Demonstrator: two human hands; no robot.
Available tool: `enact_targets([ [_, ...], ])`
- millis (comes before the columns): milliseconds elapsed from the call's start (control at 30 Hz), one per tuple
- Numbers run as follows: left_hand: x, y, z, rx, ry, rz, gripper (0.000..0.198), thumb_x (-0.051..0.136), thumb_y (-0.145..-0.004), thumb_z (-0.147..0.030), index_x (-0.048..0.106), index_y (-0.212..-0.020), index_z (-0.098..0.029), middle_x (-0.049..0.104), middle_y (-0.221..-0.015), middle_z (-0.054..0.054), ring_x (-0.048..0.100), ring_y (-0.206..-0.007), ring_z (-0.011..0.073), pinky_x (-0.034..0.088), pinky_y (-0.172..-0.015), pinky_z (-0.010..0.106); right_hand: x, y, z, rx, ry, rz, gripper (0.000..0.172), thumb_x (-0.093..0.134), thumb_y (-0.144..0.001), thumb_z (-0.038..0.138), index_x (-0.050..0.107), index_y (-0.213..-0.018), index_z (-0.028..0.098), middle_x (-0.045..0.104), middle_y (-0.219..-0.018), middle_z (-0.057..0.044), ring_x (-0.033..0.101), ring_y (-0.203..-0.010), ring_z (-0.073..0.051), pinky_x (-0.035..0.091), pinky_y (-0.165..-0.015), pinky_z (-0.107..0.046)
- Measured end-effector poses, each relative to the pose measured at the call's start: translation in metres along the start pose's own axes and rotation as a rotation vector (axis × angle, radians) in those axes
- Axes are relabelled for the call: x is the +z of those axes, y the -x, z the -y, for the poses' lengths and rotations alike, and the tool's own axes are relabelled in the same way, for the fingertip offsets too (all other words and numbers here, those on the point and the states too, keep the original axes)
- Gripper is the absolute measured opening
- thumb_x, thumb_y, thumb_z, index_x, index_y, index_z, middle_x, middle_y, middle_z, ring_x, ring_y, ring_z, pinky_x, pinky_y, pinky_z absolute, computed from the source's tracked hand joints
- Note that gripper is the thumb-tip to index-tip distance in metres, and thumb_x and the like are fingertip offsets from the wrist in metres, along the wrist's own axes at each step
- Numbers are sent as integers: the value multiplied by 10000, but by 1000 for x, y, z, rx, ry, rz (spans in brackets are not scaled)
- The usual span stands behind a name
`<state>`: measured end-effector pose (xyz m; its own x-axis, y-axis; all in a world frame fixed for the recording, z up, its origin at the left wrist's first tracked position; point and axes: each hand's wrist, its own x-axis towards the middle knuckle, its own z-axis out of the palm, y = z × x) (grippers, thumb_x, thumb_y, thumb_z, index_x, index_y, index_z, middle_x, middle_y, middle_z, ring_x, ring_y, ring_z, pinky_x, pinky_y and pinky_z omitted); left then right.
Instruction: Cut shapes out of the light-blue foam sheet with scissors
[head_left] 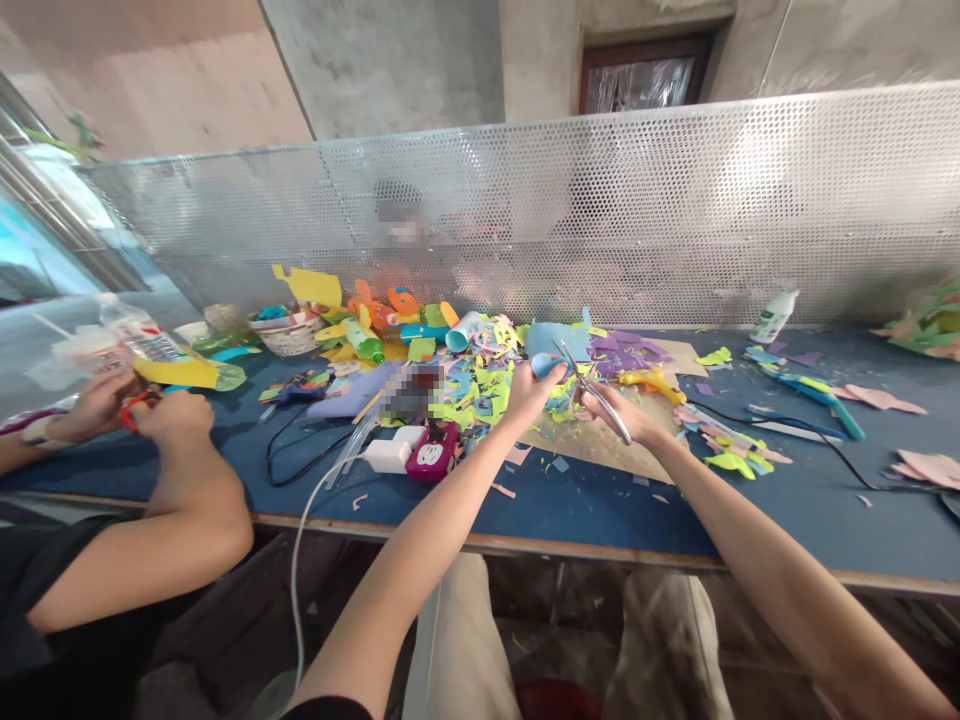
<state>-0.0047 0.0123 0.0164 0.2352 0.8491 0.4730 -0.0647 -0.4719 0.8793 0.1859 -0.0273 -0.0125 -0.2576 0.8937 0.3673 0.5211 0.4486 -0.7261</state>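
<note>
My left hand [531,388] is closed on a curled piece of light blue paper or foam sheet [541,364]. In my right hand [616,410] is a pair of scissors [576,366], its blades pointing up and left beside the blue piece. Whether the blades touch the piece I cannot tell. Beneath both hands lies a heap of green, blue and pink scraps [480,385] on the blue table [555,510]. Just behind them is a larger light blue sheet [556,338], with purple pieces [626,350] to its right.
At the left, a co-worker's hands [176,415] hold red-handled scissors [139,410] by a yellow piece [180,372]. A yellow glue gun [654,384] lies right of my hands. A white bottle [774,317] stands farther right. White adapters [394,452] and a power strip [433,455] sit near the front edge.
</note>
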Motion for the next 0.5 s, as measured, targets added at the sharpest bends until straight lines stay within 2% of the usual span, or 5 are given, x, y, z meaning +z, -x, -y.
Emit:
enact_targets([
  [133, -2, 1, 0, 26, -49, 14, 328, 678, -801, -466, 695, -902, -155, 697, -778, 48, 646, -726, 158, 492, -664, 253, 0, 2, 3, 29, 4, 41, 588, 418, -818, 771, 547, -828, 198, 541, -696, -35, 522, -629, -208, 496, -616, -359],
  [267, -3, 1, 0, 19, -78, 16, 342, 656, -810, -484, 696, -881, -152, 678, -728, 33, 623, -693, 146, 473, -639, 244, 1, 2, 5, 26, 8, 19, 598, 444, -789, 783, 570, -861, 203, 563, -731, -51, 532, -653, -223, 502, -620, -368],
  [500, -1, 1, 4, -5, 4, 14, 336, 676, -793, -475, 698, -901, -157, 668, -728, 25, 625, -691, 141, 495, -655, 251, 2, 2, 3, 29, -20, 49, 574, 484, -797, 746, 579, -883, 186, 525, -684, -31, 497, -613, -195, 511, -628, -371],
])
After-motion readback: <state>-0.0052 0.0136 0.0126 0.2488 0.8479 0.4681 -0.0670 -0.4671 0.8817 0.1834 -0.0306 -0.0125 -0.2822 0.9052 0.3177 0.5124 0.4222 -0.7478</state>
